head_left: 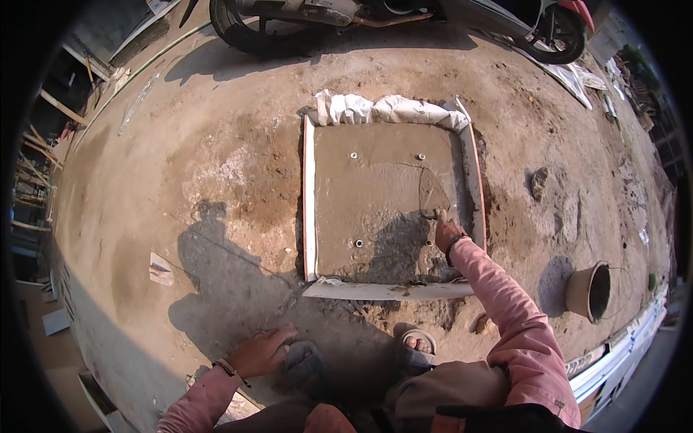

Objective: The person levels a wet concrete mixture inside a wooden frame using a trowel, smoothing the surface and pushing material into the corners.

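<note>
My right hand [448, 229] reaches over the right half of a square bed of wet cement [382, 187] and is closed around the handle of a trowel. The trowel's pointed, cement-coloured blade [433, 189] lies low over the surface, pointing away from me; whether it touches is hard to tell. Several small round stubs, such as this one [354, 156], stick up from the cement. White-faced boards [310, 195] frame it, with crumpled white sheeting [390, 110] along the far side. My left hand [260, 352], fingers stretched out and holding nothing, rests near my left sandal [304, 361].
A parked motorbike [317, 13] stands beyond the frame. To the right, a bucket [590, 292] lies on its side, and a stone [538, 183] sits on the dirt. A small flat piece [160, 269] lies at left. Scrap wood [40, 151] lines the left edge.
</note>
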A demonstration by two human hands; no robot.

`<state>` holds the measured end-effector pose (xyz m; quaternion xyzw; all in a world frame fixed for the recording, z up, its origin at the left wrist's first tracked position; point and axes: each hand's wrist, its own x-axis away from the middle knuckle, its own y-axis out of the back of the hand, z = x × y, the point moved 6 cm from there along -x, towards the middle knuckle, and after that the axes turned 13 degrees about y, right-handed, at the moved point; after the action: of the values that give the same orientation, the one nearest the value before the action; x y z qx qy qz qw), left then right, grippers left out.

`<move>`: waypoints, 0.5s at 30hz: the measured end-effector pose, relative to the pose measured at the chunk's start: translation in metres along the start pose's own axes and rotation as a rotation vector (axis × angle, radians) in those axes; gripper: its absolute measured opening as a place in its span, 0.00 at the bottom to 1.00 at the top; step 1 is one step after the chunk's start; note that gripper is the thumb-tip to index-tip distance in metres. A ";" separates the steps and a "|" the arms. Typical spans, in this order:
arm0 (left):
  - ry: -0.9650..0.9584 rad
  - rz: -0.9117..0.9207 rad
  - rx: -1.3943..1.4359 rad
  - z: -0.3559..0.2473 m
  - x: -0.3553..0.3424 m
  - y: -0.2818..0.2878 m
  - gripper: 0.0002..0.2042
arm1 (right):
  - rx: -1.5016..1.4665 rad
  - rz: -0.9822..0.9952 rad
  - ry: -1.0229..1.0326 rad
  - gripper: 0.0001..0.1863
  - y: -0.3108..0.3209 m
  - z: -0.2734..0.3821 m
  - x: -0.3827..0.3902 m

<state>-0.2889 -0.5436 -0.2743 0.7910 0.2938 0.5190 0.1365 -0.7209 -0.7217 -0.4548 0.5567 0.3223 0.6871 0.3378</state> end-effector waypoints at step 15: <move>-0.019 -0.022 0.031 -0.003 0.005 0.000 0.21 | -0.214 -0.081 0.684 0.21 -0.026 0.066 -0.029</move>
<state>-0.2901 -0.5407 -0.2693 0.7946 0.3091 0.5055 0.1326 -0.6485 -0.7269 -0.4805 0.2429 0.3645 0.8496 0.2938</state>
